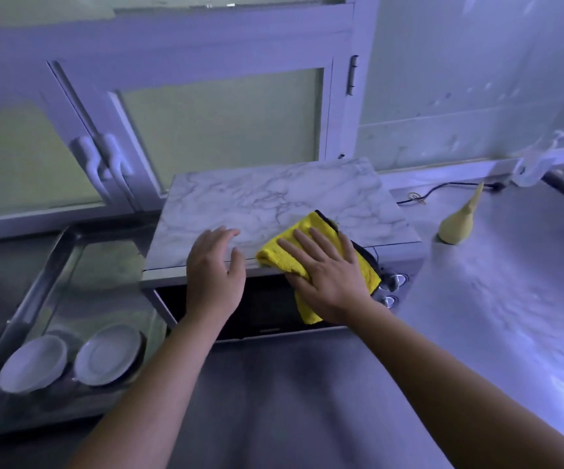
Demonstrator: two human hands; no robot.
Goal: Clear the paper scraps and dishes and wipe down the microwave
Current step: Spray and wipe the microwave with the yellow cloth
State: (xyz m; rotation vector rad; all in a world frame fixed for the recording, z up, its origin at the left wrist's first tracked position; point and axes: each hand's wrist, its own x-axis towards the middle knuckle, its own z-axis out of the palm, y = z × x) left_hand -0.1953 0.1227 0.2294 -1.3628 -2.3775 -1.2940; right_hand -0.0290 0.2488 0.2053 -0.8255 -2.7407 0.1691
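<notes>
Microwave [267,201] stands on grey counter [477,316], marble-patterned top uppermost, dark door below. Right hand [333,275] lies flat, fingers straight and spread, pressing yellow cloth [290,252] onto the top's front right corner; cloth hangs over the front edge beside 2 control knobs [399,279]. Left hand [214,269] rests just beside it on the front edge, fingers relaxed, gripping nothing. 2 white dishes [108,355] lie in the sink [37,286] at left. Yellow cone-tipped bottle [455,226] stands on the counter at right.
</notes>
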